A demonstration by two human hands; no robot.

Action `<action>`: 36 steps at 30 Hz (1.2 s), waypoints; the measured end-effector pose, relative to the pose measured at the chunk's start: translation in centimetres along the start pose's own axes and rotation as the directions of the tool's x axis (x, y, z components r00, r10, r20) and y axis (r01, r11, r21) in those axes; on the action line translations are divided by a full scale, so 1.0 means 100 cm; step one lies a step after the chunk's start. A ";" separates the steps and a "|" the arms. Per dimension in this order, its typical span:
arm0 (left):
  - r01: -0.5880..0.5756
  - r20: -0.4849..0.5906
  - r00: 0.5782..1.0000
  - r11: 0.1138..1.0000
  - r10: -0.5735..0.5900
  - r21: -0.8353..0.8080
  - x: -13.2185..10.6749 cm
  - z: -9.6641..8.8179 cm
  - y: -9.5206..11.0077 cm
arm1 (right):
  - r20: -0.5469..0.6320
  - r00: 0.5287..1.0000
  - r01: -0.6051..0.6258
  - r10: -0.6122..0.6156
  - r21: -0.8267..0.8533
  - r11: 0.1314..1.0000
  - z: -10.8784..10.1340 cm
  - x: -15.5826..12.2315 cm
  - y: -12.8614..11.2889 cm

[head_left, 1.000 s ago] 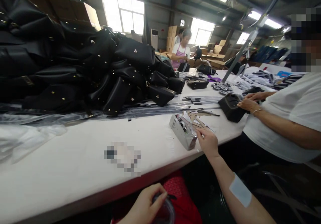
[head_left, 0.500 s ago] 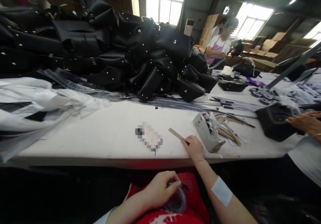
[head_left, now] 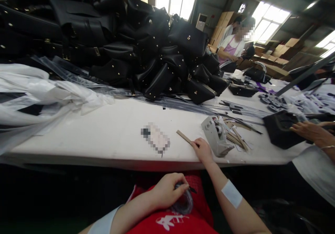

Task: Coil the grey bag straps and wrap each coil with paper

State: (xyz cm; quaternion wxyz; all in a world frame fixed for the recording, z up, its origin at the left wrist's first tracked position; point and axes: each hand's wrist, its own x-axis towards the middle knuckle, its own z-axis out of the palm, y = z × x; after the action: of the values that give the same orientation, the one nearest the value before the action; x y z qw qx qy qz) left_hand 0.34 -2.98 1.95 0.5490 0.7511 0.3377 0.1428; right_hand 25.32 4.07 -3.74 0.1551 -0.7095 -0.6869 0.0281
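Note:
In my lap, my left hand [head_left: 171, 189] is closed around a coil of clear plastic strip [head_left: 184, 204]. A small dark tip [head_left: 193, 189] pokes out beside its fingers. Over the table edge, my right hand [head_left: 202, 151] pinches the near end of a flat brown strip [head_left: 184, 137], which lies slanted on the white tabletop. Left of that strip is a phone-shaped object [head_left: 156, 138], blurred out. Just right of my right hand stands a white box-like dispenser [head_left: 216, 136] wrapped partly in plastic.
Black handbags [head_left: 157, 59] are heaped along the back. White plastic sheeting [head_left: 52, 94] covers the left of the table [head_left: 112, 132]. More brown strips [head_left: 239, 138] lie beyond the dispenser. At right, a co-worker's hand [head_left: 309, 132] touches a black bag [head_left: 280, 129]; another person [head_left: 231, 49] stands farther back.
The view has shifted slightly. Both my hands keep their grips, and the brown strip stays in nearly the same place. The co-worker's hand and black bag appear slightly farther left.

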 end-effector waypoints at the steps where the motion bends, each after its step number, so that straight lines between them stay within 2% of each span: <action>1: 0.000 -0.001 1.000 1.000 0.000 -0.001 0.000 0.000 0.000 | 0.012 1.000 0.003 -0.003 -0.008 1.000 -0.002 0.001 0.000; 8: -0.009 0.001 1.000 1.000 0.009 0.011 0.000 0.000 -0.001 | 0.054 0.999 0.012 -0.004 -0.140 0.990 -0.013 0.003 -0.020; 13: -0.012 0.043 0.999 1.000 0.013 -0.024 -0.002 -0.001 -0.002 | 0.045 0.992 -0.110 0.120 -0.181 0.977 -0.024 0.019 -0.026; 16: -0.005 0.096 0.995 0.997 0.012 -0.079 -0.003 -0.005 -0.006 | 0.001 0.977 -0.212 0.215 -0.173 0.962 -0.042 0.025 -0.026; 18: 0.000 0.125 0.992 0.991 0.017 -0.137 -0.003 -0.008 -0.013 | -0.074 0.970 -0.239 0.231 -0.138 0.961 -0.058 0.020 -0.029; 20: 0.030 0.139 0.990 0.978 -0.001 -0.205 -0.002 -0.009 -0.020 | -0.145 0.975 -0.172 0.167 -0.023 0.985 -0.078 0.005 -0.036; 22: 0.072 0.131 0.991 0.961 -0.038 -0.266 0.000 -0.008 -0.028 | -0.145 0.987 -0.056 0.073 0.116 0.992 -0.099 -0.016 -0.048; 23: 0.090 0.124 0.991 0.953 -0.055 -0.291 0.001 -0.007 -0.030 | -0.096 0.995 -0.005 0.023 0.178 0.984 -0.110 -0.028 -0.054; 25: 0.117 0.121 0.989 0.935 -0.080 -0.335 0.004 -0.004 -0.034 | 0.103 0.991 0.049 -0.080 0.268 0.962 -0.130 -0.052 -0.066; 26: 0.127 0.125 0.988 0.926 -0.088 -0.355 0.006 -0.003 -0.035 | 0.224 0.964 0.069 -0.141 0.302 0.951 -0.138 -0.063 -0.072; 28: 0.146 0.141 0.985 0.911 -0.098 -0.385 0.009 0.000 -0.036 | 0.430 0.864 0.119 -0.261 0.330 0.936 -0.147 -0.080 -0.081; 29: 0.154 0.147 0.984 0.905 -0.103 -0.396 0.010 0.001 -0.036 | 0.494 0.818 0.153 -0.296 0.310 0.938 -0.149 -0.087 -0.085; 30: 0.158 0.152 0.983 0.902 -0.105 -0.401 0.011 0.001 -0.036 | 0.528 0.790 0.194 -0.313 0.269 0.943 -0.149 -0.093 -0.088; 31: 0.160 0.155 0.982 0.902 -0.105 -0.402 0.011 0.002 -0.036 | 0.537 0.783 0.233 -0.315 0.216 0.948 -0.147 -0.097 -0.091; 34: 0.155 0.151 0.983 0.911 -0.103 -0.383 0.012 0.002 -0.036 | 0.501 0.816 0.301 -0.289 0.060 0.952 -0.135 -0.110 -0.099; 36: 0.142 0.142 0.985 0.924 -0.097 -0.354 0.012 0.002 -0.035 | 0.483 0.828 0.318 -0.284 0.012 0.948 -0.126 -0.116 -0.105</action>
State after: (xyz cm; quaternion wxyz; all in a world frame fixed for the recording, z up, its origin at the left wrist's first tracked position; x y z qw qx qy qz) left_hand 0.14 -1.72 -1.58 0.7054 0.6222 0.3166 0.1225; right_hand 17.76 -9.52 8.89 -0.0416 -0.5681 -0.8073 0.1544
